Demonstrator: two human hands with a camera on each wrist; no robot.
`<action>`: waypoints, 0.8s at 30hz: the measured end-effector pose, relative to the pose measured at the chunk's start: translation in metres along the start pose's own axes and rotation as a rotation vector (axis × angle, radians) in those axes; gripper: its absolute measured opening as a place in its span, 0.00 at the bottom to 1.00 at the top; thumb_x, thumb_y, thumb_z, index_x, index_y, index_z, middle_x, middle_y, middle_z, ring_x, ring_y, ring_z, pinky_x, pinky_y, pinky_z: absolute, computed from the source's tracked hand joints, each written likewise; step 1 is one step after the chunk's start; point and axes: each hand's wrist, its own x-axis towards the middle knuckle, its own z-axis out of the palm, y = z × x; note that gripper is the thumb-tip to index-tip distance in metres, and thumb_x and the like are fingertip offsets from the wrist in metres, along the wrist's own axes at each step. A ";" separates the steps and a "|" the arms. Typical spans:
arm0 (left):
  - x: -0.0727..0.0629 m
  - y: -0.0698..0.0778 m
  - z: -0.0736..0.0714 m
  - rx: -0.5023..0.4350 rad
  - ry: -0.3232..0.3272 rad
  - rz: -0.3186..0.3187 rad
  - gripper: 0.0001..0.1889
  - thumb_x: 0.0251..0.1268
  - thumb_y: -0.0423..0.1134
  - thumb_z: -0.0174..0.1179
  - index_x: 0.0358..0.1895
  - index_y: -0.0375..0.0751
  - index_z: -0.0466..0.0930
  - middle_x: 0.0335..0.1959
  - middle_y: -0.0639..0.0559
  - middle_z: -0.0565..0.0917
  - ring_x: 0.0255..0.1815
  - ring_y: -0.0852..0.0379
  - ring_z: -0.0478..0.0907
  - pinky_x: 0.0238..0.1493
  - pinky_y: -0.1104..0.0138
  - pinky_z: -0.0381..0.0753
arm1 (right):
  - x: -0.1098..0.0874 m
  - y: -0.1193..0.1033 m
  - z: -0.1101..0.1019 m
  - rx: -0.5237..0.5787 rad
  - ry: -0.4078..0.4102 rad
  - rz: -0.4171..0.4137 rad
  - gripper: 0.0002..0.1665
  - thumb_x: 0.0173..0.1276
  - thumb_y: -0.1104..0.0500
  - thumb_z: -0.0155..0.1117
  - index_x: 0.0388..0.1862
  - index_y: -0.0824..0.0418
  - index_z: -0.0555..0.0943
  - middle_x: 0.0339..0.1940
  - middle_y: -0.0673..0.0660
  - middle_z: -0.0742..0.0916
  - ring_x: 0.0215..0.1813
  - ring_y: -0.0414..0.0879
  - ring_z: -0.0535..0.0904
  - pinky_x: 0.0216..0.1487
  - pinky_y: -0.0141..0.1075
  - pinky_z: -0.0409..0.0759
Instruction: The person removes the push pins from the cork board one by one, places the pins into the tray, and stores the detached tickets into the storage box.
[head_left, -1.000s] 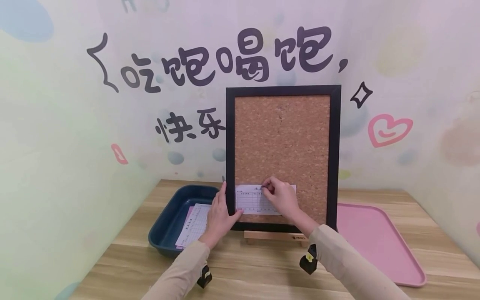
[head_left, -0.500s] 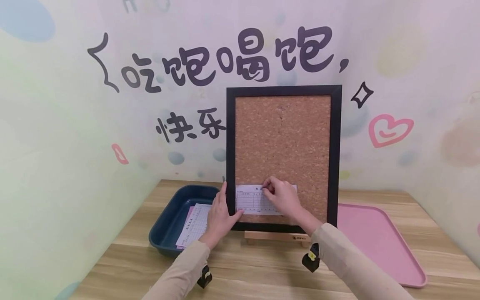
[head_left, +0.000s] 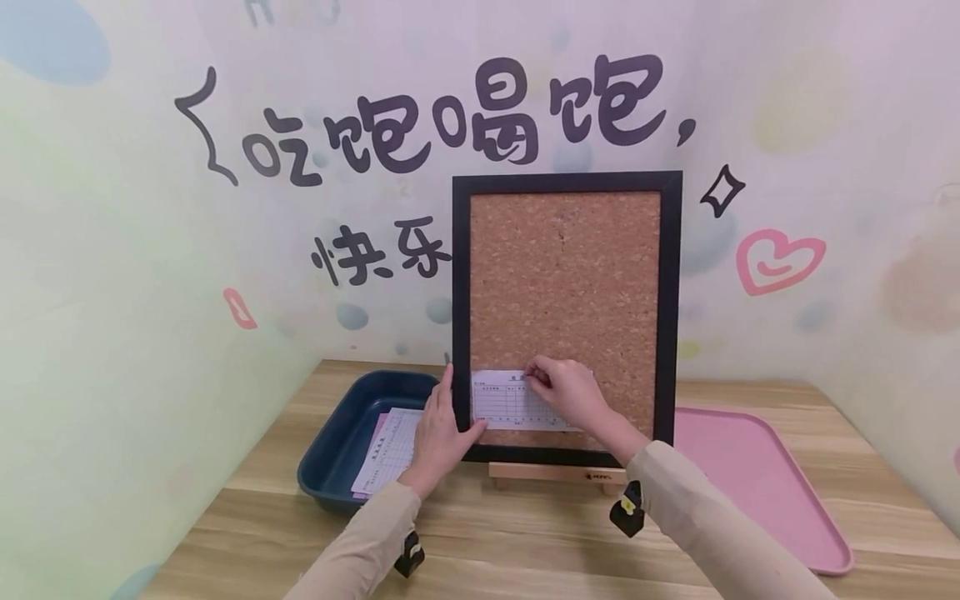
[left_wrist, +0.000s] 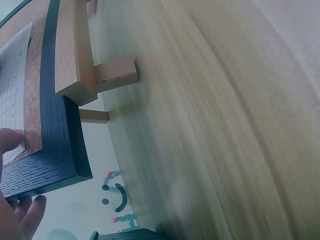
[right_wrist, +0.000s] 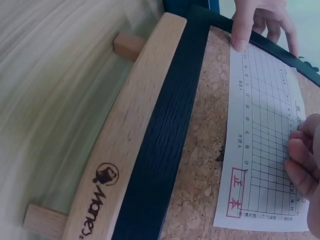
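A black-framed cork board (head_left: 564, 283) stands upright on a wooden easel (head_left: 551, 473). A white printed form (head_left: 498, 402) lies flat against the cork at its lower left, with a red stamp (right_wrist: 236, 192) showing in the right wrist view. My left hand (head_left: 444, 433) grips the frame's left edge, thumb on the form's lower left corner and fingers behind the frame. Curled fingers of my right hand (head_left: 573, 390) pinch at the form's top edge near the middle. The small dark pin-like thing at those fingertips is mostly hidden.
On the wooden table (head_left: 495, 550), a dark blue tray (head_left: 318, 471) at the left holds more printed forms (head_left: 386, 450) and a pinkish sheet. A pink tray (head_left: 757, 492) lies to the right, partly behind the board. A patterned wall (head_left: 225, 250) rises behind.
My right wrist and forearm have shifted slightly right and the hand has turned, while its fingertips stay at the same spot on the form. The left hand has not moved.
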 end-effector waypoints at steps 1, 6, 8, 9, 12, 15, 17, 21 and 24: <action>0.000 0.000 0.000 0.000 0.000 -0.002 0.51 0.47 0.43 0.69 0.70 0.42 0.43 0.60 0.38 0.67 0.56 0.43 0.68 0.54 0.51 0.70 | 0.000 0.000 0.001 0.007 0.003 -0.002 0.02 0.59 0.62 0.63 0.30 0.60 0.80 0.17 0.46 0.78 0.18 0.34 0.65 0.19 0.27 0.64; 0.000 0.000 0.000 0.003 0.002 0.003 0.51 0.47 0.43 0.69 0.70 0.42 0.43 0.60 0.38 0.66 0.56 0.43 0.68 0.54 0.51 0.70 | 0.001 -0.001 0.001 0.018 0.001 0.008 0.02 0.61 0.62 0.61 0.30 0.60 0.79 0.16 0.46 0.76 0.17 0.35 0.64 0.17 0.27 0.62; 0.000 0.000 0.000 0.004 0.003 0.008 0.51 0.47 0.43 0.69 0.70 0.41 0.43 0.60 0.38 0.66 0.56 0.43 0.68 0.54 0.51 0.70 | 0.002 -0.001 -0.001 0.002 -0.008 0.007 0.02 0.61 0.62 0.61 0.30 0.59 0.79 0.16 0.46 0.76 0.16 0.35 0.64 0.17 0.28 0.61; 0.000 0.000 0.001 0.004 0.003 0.009 0.51 0.47 0.43 0.69 0.70 0.41 0.43 0.60 0.38 0.66 0.56 0.43 0.68 0.54 0.52 0.70 | 0.003 -0.002 -0.002 -0.004 -0.015 0.003 0.02 0.61 0.62 0.61 0.30 0.59 0.79 0.16 0.46 0.76 0.16 0.35 0.64 0.17 0.28 0.61; 0.000 0.001 0.000 0.004 0.005 0.007 0.51 0.47 0.43 0.69 0.70 0.41 0.43 0.60 0.38 0.67 0.56 0.43 0.69 0.54 0.52 0.71 | 0.004 -0.003 -0.006 -0.002 -0.045 -0.009 0.02 0.61 0.61 0.61 0.30 0.59 0.78 0.16 0.46 0.76 0.17 0.35 0.64 0.17 0.28 0.61; 0.000 0.001 0.000 0.004 0.007 0.007 0.51 0.47 0.43 0.69 0.70 0.41 0.43 0.60 0.38 0.67 0.56 0.43 0.69 0.54 0.52 0.71 | 0.005 -0.002 -0.009 0.056 -0.083 0.001 0.02 0.62 0.61 0.60 0.30 0.59 0.78 0.16 0.46 0.76 0.17 0.36 0.65 0.18 0.28 0.61; 0.000 0.002 0.000 0.008 0.007 0.008 0.51 0.47 0.43 0.69 0.70 0.42 0.43 0.60 0.38 0.66 0.56 0.44 0.69 0.54 0.52 0.70 | 0.004 0.000 -0.011 0.114 -0.107 0.013 0.02 0.62 0.62 0.60 0.29 0.58 0.77 0.17 0.46 0.76 0.18 0.36 0.65 0.19 0.29 0.62; 0.000 0.002 -0.001 0.016 0.007 0.010 0.51 0.47 0.43 0.69 0.70 0.42 0.43 0.60 0.38 0.66 0.56 0.44 0.68 0.54 0.52 0.70 | 0.002 0.006 -0.012 0.218 -0.122 0.035 0.02 0.60 0.63 0.60 0.28 0.57 0.77 0.19 0.45 0.77 0.20 0.37 0.68 0.22 0.29 0.66; 0.000 0.002 -0.002 0.022 0.008 0.018 0.51 0.47 0.43 0.69 0.70 0.41 0.43 0.60 0.38 0.67 0.56 0.44 0.69 0.53 0.52 0.71 | -0.001 0.009 -0.012 0.251 -0.114 0.045 0.03 0.60 0.63 0.60 0.27 0.58 0.77 0.18 0.46 0.77 0.20 0.38 0.68 0.22 0.30 0.66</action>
